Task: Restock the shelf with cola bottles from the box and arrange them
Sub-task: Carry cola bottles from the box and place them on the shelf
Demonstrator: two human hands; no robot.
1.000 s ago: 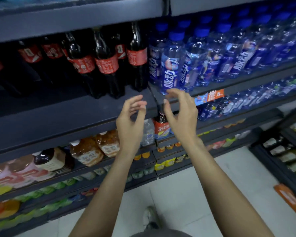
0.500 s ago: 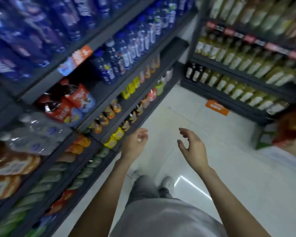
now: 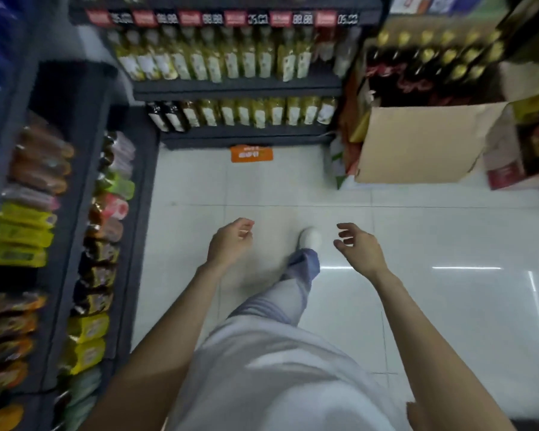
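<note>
An open cardboard box [image 3: 423,141] stands on the floor at the upper right, with several dark bottles with yellow caps [image 3: 423,66] upright inside it. My left hand [image 3: 229,242] and my right hand [image 3: 357,248] hang over the white floor well short of the box, both empty with fingers loosely curled apart. The cola shelf is out of view.
A dark shelf unit [image 3: 69,213] with packaged drinks runs along the left. Another shelf [image 3: 237,88] of yellow-labelled bottles stands straight ahead, with an orange floor sign [image 3: 251,154] at its foot. A second box [image 3: 529,150] sits at the far right. My leg and white shoe [image 3: 309,238] step forward.
My view has swung from the cola shelf down and to the right, onto the aisle floor and the box. Both hands dropped from shelf height to waist height, still empty.
</note>
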